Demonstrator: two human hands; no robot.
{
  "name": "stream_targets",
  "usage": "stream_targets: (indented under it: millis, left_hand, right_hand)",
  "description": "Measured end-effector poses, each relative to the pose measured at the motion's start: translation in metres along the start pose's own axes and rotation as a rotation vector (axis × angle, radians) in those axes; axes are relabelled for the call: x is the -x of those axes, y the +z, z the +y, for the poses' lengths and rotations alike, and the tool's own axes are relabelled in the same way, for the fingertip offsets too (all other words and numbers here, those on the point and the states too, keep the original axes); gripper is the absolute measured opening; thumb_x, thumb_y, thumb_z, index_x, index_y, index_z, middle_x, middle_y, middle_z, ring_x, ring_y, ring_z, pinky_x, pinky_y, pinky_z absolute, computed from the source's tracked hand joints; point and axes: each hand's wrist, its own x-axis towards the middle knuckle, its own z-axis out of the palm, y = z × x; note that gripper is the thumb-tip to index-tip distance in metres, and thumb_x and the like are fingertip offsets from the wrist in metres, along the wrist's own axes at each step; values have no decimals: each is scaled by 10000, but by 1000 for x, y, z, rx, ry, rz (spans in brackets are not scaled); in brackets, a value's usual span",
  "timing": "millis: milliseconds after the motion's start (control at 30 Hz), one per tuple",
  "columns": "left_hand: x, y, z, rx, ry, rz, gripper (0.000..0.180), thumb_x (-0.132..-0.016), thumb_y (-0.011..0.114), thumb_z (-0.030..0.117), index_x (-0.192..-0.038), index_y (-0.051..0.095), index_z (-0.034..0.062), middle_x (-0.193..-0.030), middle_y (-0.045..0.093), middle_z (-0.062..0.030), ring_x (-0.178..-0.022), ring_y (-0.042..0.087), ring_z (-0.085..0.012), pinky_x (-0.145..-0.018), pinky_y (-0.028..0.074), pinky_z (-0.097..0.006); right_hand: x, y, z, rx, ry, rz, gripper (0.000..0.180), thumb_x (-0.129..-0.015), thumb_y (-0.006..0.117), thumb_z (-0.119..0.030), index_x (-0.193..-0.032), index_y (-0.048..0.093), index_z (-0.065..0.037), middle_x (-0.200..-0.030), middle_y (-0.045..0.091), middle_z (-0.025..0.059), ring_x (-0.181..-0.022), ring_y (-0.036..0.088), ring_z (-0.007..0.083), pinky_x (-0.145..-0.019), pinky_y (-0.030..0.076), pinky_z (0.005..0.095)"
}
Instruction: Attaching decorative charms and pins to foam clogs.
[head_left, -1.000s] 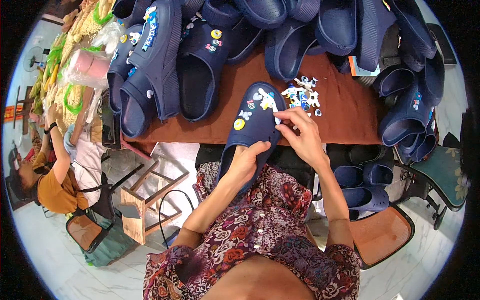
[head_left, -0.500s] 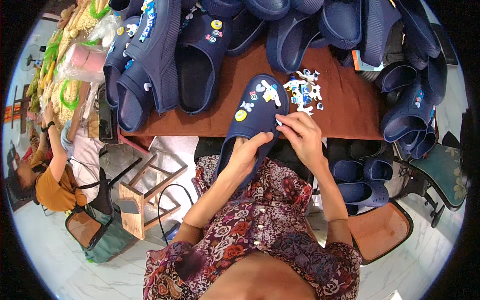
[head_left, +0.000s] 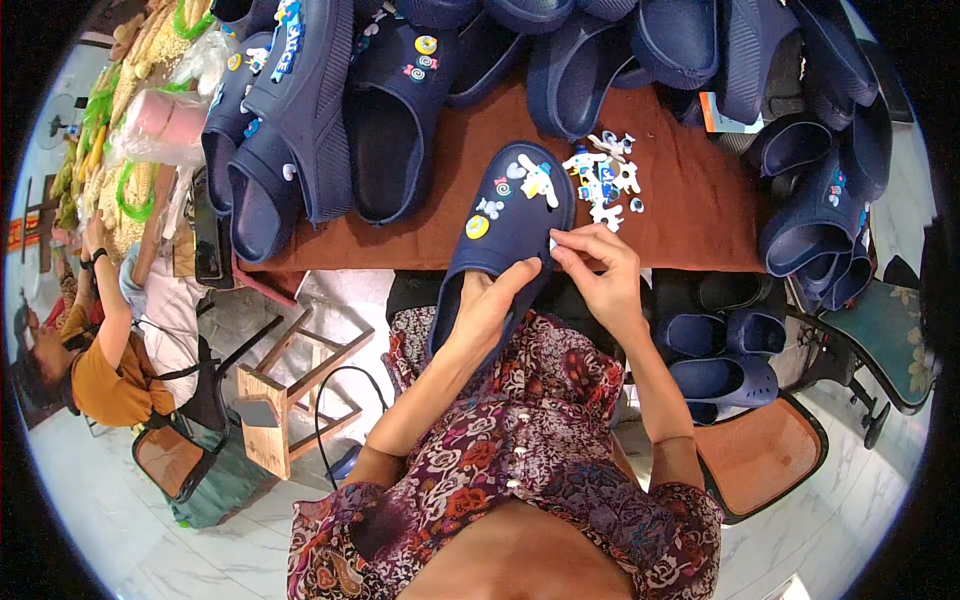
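Head view: navy clog (head_left: pixel 520 225) spans the near edge of the table (head_left: pixel 700 220), toe inward, heel outside that edge.
Drop risk: the small white piece (head_left: pixel 553 243) could slip from a loose pinch and fall past the near edge.
Alignment risk: a slanted push could bend the piece or miss a hole, since the fingers cover the contact point.
Support risk: a weak left grip could let the clog twist under side pressure.
Left hand (head_left: pixel 487 310): fingers closed on the clog, thumb on the upper, the others inside the opening.
Right hand (head_left: pixel 612 275): thumb and index narrow, pinching the piece.
Piece position: at the fingertips, against or just beside the clog's right side; which, cannot tell.
Loose charms (head_left: pixel 603 182): on the table, right of the toe.
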Motion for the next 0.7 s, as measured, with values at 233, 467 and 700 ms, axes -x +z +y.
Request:
stream_targets:
  millis: [233,467,700]
  left_hand:
    - [1,0,-8,-50,45,53,487,-834,668,16,-1281,484,-38,-1194,598,-96,-1062,596,-165,-938,481,-296]
    - [4,1,-11,-63,22,89,555,-818,652,-14,-1321,418,-29,-1226,574,-112,-1074,600,-192,-951,486,-323]
    - [8,5,-13,-128,43,134,559,-800,666,-9,-1306,430,-28,-1208,574,-112,-1057,602,-189,-951,485,-327]
  right_hand:
    - [-25,-13,-4,-143,333,-183,189,-810,746,-29,-980,676,14,-839,666,44,-750,640,101,-683,546,239]
    - [-46,-25,0,23,305,-344,268,-713,830,-142,-878,654,-25,-759,653,34,-685,609,104,-641,512,261]
    - [-56,-25,-4,92,394,-405,295,-673,853,-161,-842,654,-24,-711,633,15,-652,597,90,-589,497,263]
